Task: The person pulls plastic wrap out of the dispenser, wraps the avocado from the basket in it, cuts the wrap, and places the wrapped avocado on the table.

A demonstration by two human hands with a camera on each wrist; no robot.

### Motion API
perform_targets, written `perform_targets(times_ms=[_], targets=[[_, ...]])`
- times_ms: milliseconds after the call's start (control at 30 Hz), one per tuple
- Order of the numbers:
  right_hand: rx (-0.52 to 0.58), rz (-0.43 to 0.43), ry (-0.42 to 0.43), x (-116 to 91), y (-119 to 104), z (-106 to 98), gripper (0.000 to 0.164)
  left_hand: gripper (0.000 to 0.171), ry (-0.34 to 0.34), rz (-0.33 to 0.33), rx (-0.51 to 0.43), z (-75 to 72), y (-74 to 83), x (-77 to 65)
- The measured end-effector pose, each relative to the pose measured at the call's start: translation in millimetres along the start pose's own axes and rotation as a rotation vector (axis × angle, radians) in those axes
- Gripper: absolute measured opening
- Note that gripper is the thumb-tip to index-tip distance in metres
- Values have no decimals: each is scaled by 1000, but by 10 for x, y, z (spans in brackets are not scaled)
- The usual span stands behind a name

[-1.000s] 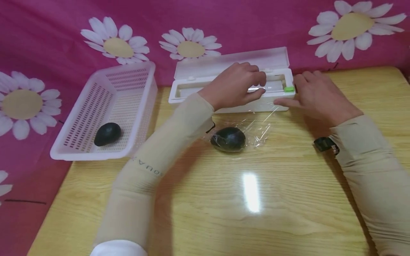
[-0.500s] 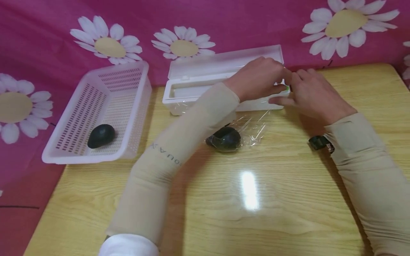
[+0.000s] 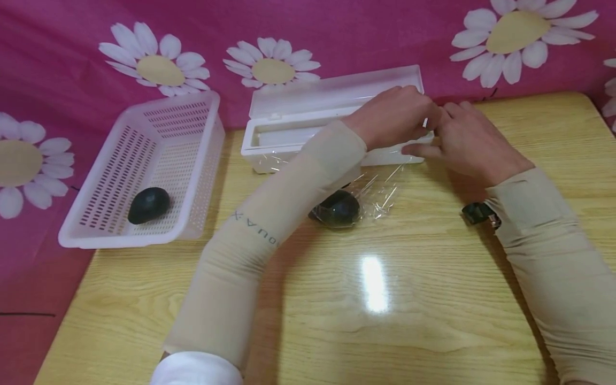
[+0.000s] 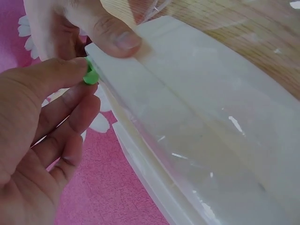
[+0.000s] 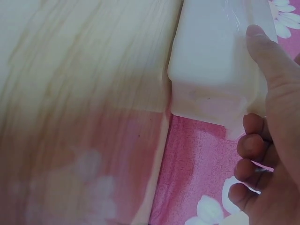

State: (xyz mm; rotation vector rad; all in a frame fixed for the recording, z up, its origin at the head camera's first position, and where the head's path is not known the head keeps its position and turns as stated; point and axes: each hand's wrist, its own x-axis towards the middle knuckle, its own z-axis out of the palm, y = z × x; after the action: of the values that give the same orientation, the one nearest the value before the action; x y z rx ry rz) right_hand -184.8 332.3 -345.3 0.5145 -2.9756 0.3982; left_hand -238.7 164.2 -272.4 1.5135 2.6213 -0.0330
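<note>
A white cling film dispenser box (image 3: 262,163) stands at the back of the table, its lid raised. My left hand (image 3: 397,115) reaches over the box to its right end. In the left wrist view its thumb and index finger pinch the small green cutter slider (image 4: 91,76). My right hand (image 3: 469,139) grips the same end, with the thumb on the box's front, as the right wrist view shows. Clear cling film (image 3: 385,198) hangs from the box's front onto the table. It covers a dark avocado (image 3: 340,207), partly hidden by my left forearm.
On the left a white perforated basket (image 3: 202,176) holds another dark avocado (image 3: 149,205). A pink cloth (image 3: 337,32) with large daisies hangs behind the wooden table (image 3: 327,321). A black wrist camera (image 3: 478,213) sits under my right wrist.
My left hand has moved right along the box to its right end and now pinches the green slider. The right hand stays at that end. The view has shifted slightly.
</note>
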Motion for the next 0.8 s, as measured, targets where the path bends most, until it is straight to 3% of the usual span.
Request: perform_targets(times_ms=[467, 800], targets=[[15, 36, -61, 0, 6, -22, 72, 28, -1, 50, -49, 34, -92, -64], [-9, 36, -43, 13, -1, -16, 69, 23, 24, 78, -60, 62, -136, -121]])
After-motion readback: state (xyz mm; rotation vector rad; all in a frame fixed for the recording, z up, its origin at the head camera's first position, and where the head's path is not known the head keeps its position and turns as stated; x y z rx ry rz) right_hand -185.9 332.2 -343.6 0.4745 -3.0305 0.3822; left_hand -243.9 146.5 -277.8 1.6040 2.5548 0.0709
